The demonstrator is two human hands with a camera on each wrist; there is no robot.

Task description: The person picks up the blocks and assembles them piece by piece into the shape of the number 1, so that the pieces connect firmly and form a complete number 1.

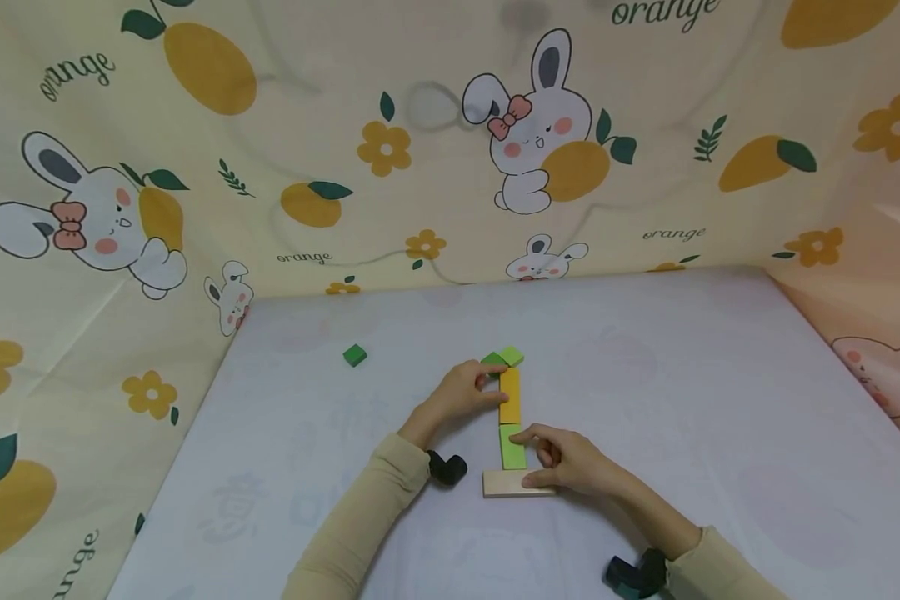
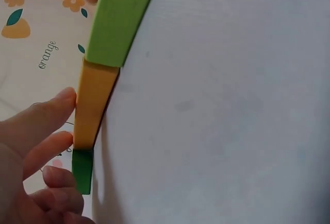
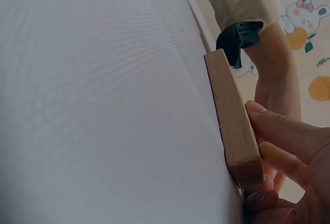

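A row of blocks lies on the table: a yellow block [image 1: 510,392], a light green block [image 1: 513,454] nearer me, and a plain wooden plank [image 1: 504,484] crosswise at the near end. At the far end sit a darker green block [image 1: 492,359] and a small light green block [image 1: 512,356]. My left hand [image 1: 461,393] touches the yellow block with thumb and index fingertips, its other fingers bent. My right hand [image 1: 573,462] rests its index fingertip on the light green block and its thumb on the plank [image 3: 234,121]. Neither hand's fingers wrap around a block.
A lone green block [image 1: 355,355] lies on the white table [image 1: 645,358] left of the row. Patterned cloth [image 1: 390,67] rises behind and along both sides of the table. Each wrist wears a black strap mount [image 1: 447,469].
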